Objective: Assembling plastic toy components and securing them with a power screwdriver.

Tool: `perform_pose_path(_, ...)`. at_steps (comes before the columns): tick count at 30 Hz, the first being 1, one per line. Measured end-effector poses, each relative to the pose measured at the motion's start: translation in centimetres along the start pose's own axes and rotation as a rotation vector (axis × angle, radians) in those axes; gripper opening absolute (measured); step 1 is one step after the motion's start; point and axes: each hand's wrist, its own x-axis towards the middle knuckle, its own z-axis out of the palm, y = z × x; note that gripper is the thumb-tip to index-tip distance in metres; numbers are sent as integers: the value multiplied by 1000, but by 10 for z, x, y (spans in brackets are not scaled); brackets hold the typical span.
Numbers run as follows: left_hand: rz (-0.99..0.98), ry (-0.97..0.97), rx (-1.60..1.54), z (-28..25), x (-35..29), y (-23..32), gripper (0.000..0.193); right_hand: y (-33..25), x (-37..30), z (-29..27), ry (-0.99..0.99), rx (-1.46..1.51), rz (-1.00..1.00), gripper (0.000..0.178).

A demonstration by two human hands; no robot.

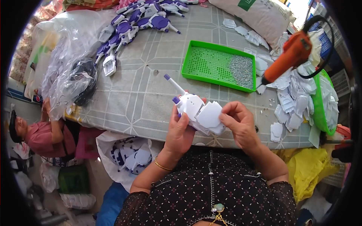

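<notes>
My left hand [175, 131] is wrapped round a white and purple plastic toy body [190, 104] over the table's near edge. Two purple-tipped stubs stick out of it, one long and one short. Between thumb and fingers, my right hand [241, 122] pinches a flat white plastic cover [210, 116] by its right side. This cover lies over the right part of the body; whether it is seated cannot be seen. Beyond my hands a green tray [205, 58] contains small metal screws [242, 67]. An orange electric screwdriver [288, 54] hangs tip down to the right.
White covers [294, 100] lie heaped at the right, beside a green basket [323, 101]. Purple and white bodies [128, 30] are piled at the far left, near clear plastic bags [68, 52]. A white sack [107, 145] holds more below the edge. Another person [49, 133] is at the left.
</notes>
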Motion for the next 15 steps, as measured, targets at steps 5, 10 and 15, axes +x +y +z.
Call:
perform_pose_path(5, 54, 5, 1, -2, -4, 1, 75, 12, 11, 7, -40, -45, 88, 18)
perform_pose_path(10, 43, 49, -23, -16, -4, -5, 72, 4, 8, 15, -95, -894, -346, 28)
perform_pose_path(15, -18, 104, -131, -17, 0, -3, 67, 7, 20, 13, -252, -924, -673, 47)
